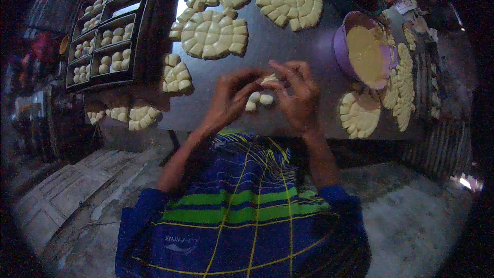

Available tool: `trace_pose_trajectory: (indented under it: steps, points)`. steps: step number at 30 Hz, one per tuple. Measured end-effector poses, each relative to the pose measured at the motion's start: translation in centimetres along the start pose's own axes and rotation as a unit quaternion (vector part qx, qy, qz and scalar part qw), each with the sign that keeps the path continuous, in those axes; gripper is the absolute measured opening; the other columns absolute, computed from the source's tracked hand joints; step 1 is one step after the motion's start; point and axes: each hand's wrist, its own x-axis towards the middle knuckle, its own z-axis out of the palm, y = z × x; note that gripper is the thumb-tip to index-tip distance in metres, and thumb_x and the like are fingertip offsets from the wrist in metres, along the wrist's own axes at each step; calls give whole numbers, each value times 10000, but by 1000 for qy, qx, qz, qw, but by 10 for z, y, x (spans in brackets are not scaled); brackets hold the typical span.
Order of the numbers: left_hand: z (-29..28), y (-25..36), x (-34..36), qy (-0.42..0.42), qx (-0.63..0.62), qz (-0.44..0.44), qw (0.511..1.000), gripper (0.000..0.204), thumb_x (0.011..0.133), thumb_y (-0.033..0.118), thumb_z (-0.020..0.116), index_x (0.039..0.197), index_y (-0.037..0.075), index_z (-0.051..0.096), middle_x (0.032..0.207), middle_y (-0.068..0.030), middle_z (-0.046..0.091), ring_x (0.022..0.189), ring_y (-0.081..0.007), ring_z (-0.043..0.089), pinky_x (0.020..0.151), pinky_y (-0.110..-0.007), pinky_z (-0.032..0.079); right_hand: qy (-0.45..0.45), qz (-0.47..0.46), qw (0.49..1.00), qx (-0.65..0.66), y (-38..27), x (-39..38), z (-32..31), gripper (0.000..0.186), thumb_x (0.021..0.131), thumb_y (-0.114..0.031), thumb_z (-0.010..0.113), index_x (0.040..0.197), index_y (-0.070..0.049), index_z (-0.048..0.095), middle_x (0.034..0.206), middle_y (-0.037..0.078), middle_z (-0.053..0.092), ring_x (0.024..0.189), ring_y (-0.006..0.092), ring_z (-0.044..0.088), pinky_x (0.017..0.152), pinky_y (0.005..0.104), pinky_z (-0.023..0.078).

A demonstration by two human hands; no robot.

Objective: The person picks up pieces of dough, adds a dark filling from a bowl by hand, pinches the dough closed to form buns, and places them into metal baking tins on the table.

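Between the fingertips of both hands is a small pale dough piece (pixel 269 79), partly hidden by the fingers. My left hand (pixel 234 92) pinches it from the left, thumb and fingers bent inward. From the other side my right hand (pixel 298 90) holds it with thumb and fingers curled. Just below, a few small dough balls (pixel 259 100) rest on the dark tabletop (pixel 200 108) between my wrists. Farther off lies a round slab of scored dough (pixel 212 34), divided into many segments, with a smaller dough cluster (pixel 175 74) to its left.
A dark compartmented tray (pixel 135 46) of dough balls stands at the left. At the right is a purple basin (pixel 341 46) of yellowish mixture, near another scored slab (pixel 358 115). More slabs (pixel 290 5) lie at the back. Dough pieces (pixel 143 117) sit by the left front edge.
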Motion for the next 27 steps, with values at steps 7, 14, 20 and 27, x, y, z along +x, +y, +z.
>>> trace_pose_trajectory:
  steps: [7,14,20,27]
  points:
    - [-7,-8,2,-56,-9,16,998,292,914,228,646,1086,-8,652,911,-67,681,797,-127,624,646,-282,520,-61,118,988,79,-6,7,-6,129,799,-71,736,922,-31,736,923,88,694,864,167,657,742,292,522]
    - [-8,-27,-5,-84,-18,-51,995,210,907,196,654,1027,24,654,873,-45,669,740,-105,620,530,-242,497,-144,111,977,115,9,-4,-15,122,815,-122,725,878,-18,724,930,103,688,902,212,661,780,332,525]
    - [3,-31,1,-75,-96,48,991,276,919,114,625,1171,65,524,985,-56,665,889,-133,632,669,-276,531,-125,265,943,160,13,-14,-7,181,797,-108,749,944,-17,695,993,91,686,932,184,656,802,313,531]
    - [6,-24,7,-135,-184,-45,972,538,905,51,616,1365,117,345,1123,-65,649,999,-161,615,771,-279,518,-57,237,931,270,22,-22,-1,352,841,-1,680,1180,-32,591,1010,83,697,944,174,666,821,313,546]
